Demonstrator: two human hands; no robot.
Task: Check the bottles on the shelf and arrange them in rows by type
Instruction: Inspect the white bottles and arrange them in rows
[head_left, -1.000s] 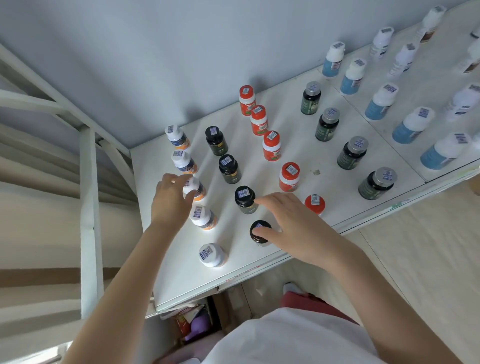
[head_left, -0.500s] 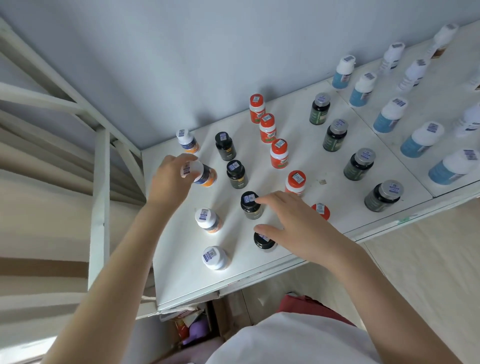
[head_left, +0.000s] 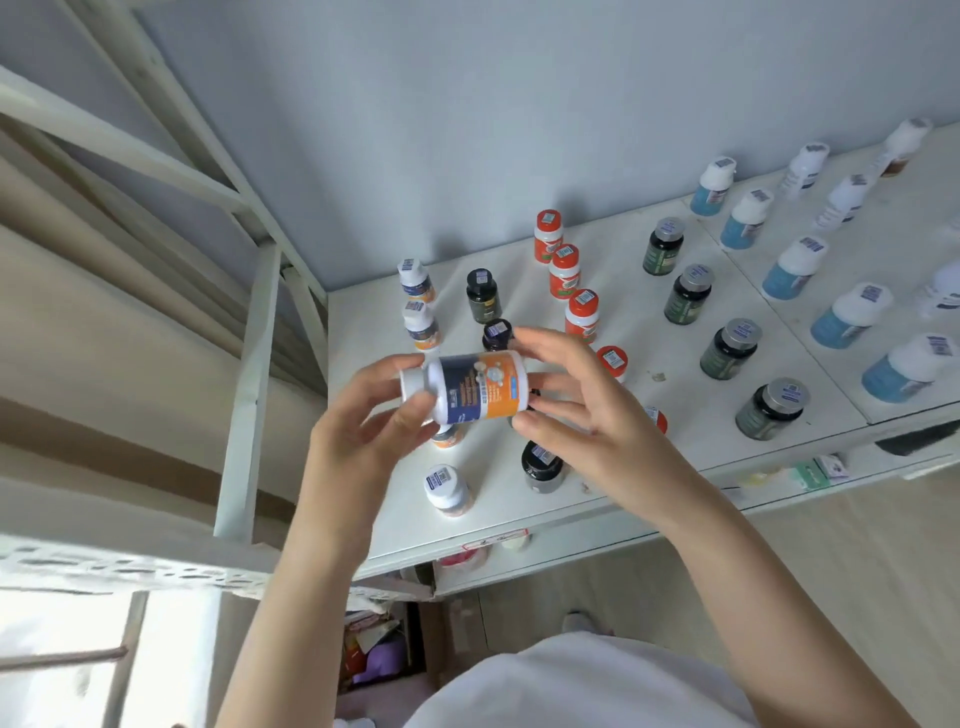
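I hold a white-capped bottle with a navy and orange label (head_left: 475, 385) on its side above the white shelf (head_left: 613, 467). My left hand (head_left: 363, 431) grips its cap end, my right hand (head_left: 576, 415) grips its base end. Below stand rows of bottles: white-capped orange-label ones (head_left: 415, 280) at left, black-capped dark ones (head_left: 483, 293), red-capped ones (head_left: 563, 270), grey-capped dark green ones (head_left: 688, 293), and white-capped blue ones (head_left: 795, 267) at right. My hands hide parts of the two left rows.
A white metal shelf frame (head_left: 244, 395) rises at left, close to my left arm. The grey wall (head_left: 519, 104) backs the shelf. More white-capped bottles (head_left: 847, 200) stand at the far right. Clutter lies under the shelf (head_left: 374, 649).
My left hand lifted the white-capped bottle off the left row and tipped it sideways. My right hand left the black-capped bottles and came up to grip its base.
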